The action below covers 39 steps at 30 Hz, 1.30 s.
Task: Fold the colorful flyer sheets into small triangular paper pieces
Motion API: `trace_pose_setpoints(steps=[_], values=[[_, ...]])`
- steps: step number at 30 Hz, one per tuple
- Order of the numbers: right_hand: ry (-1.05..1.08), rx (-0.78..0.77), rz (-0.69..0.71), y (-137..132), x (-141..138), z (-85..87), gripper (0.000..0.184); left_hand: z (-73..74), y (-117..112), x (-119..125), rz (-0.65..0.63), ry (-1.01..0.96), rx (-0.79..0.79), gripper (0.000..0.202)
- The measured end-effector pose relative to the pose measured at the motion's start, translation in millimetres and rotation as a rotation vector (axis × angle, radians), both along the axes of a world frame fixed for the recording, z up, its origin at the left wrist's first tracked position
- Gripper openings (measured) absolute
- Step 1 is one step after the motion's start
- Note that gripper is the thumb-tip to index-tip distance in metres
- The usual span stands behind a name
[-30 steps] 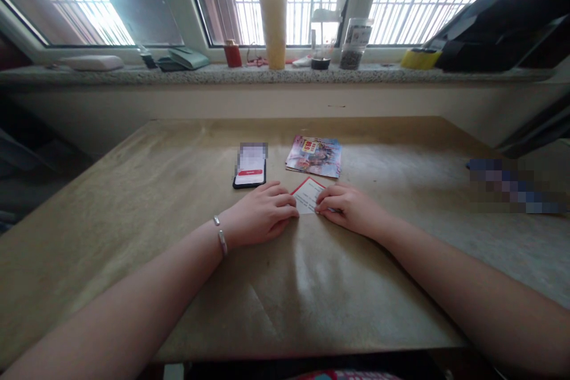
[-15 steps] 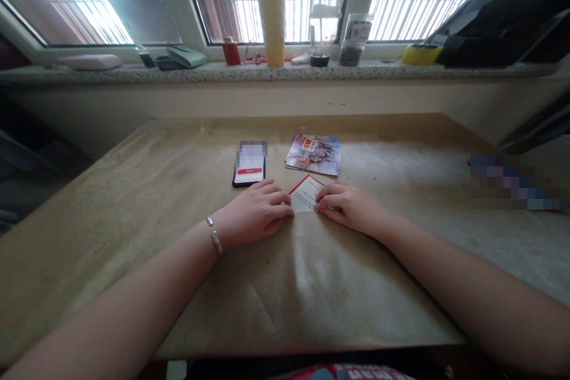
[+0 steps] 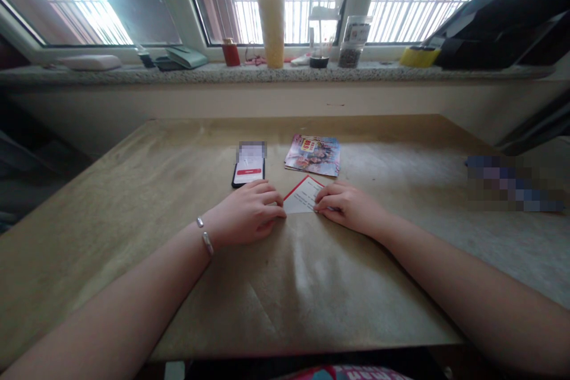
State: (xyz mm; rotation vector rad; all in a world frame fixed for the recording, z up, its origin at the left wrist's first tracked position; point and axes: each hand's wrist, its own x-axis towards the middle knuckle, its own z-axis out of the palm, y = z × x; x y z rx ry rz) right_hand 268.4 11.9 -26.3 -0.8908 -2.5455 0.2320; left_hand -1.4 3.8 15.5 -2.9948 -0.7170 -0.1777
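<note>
A small sheet of paper (image 3: pixel 299 198), folded to a triangle with a red edge and printed lines, lies flat on the table between my hands. My left hand (image 3: pixel 248 211) has its fingers bent and close together, the tips at the paper's left corner. On the right side of the sheet, my right hand (image 3: pixel 345 205) keeps thumb and fingers pressed over the edge, covering that corner. A phone (image 3: pixel 249 166) with a lit screen lies just beyond my left hand. Behind the paper is a small stack of colourful printed sheets (image 3: pixel 312 155).
The brown-covered table (image 3: pixel 267 297) reaches to the wall under the window. Along the stone sill (image 3: pixel 214 74) stand a tall cup of yellow drink (image 3: pixel 271 24), a red bottle (image 3: pixel 230 53), a clear container (image 3: pixel 351 47) and a yellow roll (image 3: pixel 419 56). A blurred-out item (image 3: pixel 512 184) lies at the right.
My left hand has slid a little to the left along the paper's lower edge, so more of the left corner shows. My right hand stays in place.
</note>
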Motion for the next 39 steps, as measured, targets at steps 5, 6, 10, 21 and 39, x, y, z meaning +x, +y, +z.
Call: trace_pose_setpoints(steps=[5, 6, 10, 21, 39], values=[[0.015, -0.001, 0.012, 0.9, 1.1, -2.7, 0.015, 0.9, -0.3, -5.5, 0.047, 0.016, -0.03, 0.019], [0.016, 0.0, 0.012, 1.2, 1.2, -3.3, 0.014, 0.8, -0.1, -7.1, 0.055, 0.019, -0.037, 0.019], [0.02, 0.0, 0.02, 2.3, 1.4, -4.8, 0.015, -0.2, 1.6, -12.2, 0.062, 0.015, -0.052, 0.019], [0.022, 0.018, 0.028, 3.0, 2.6, -7.4, 0.015, -1.0, 5.6, -15.2, 0.05, -0.002, -0.07, 0.019], [-0.013, 0.046, 0.005, -4.7, -6.6, -1.8, 0.02, -12.2, -0.1, 0.7, 0.082, -0.108, -0.026, 0.026]])
